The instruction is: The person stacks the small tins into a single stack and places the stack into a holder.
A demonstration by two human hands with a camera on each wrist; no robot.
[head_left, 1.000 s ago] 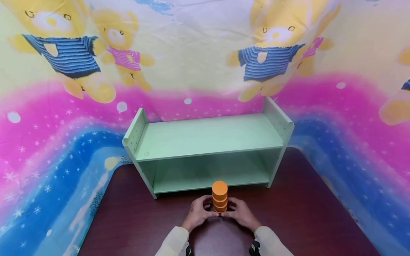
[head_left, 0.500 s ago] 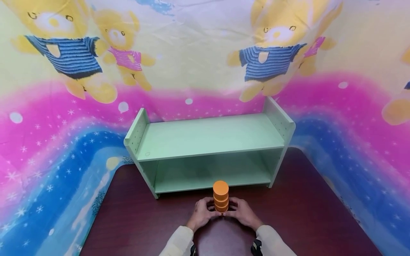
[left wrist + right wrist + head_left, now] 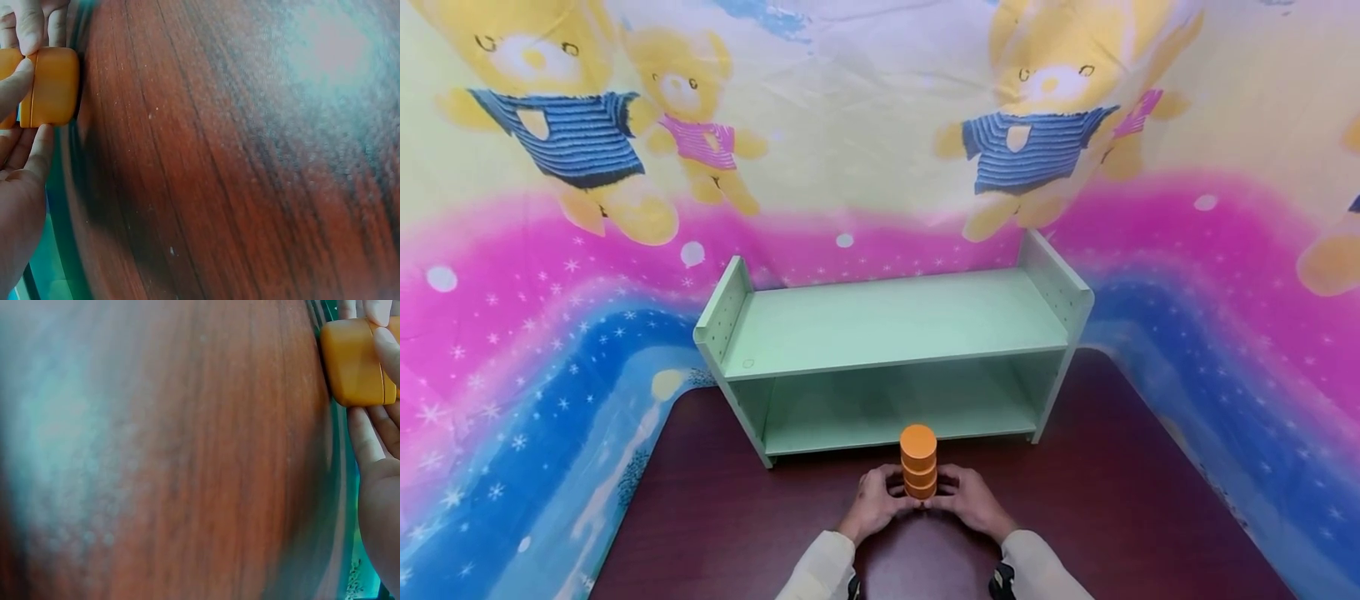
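Observation:
A column of stacked orange round containers stands upright near the front of the shelf, between my two hands. From the left side my left hand grips its lower part. My right hand holds the same part from the right, thumbs meeting at the front. In the left wrist view the bottom container has rounded edges and a thin seam, with fingertips and thumbs pressed on it. The right wrist view shows that orange container close over the table, fingers against its side. Fingers cover part of the lower stack.
Behind the hands, a pale green two-level shelf with raised side panels stands on a dark red-brown wooden table. A cloth backdrop printed with teddy bears hangs around the back and sides.
The head view has shifted slightly, so the scene sits a little further right and lower. Both hands keep their hold on the orange stack, which stays in front of the shelf.

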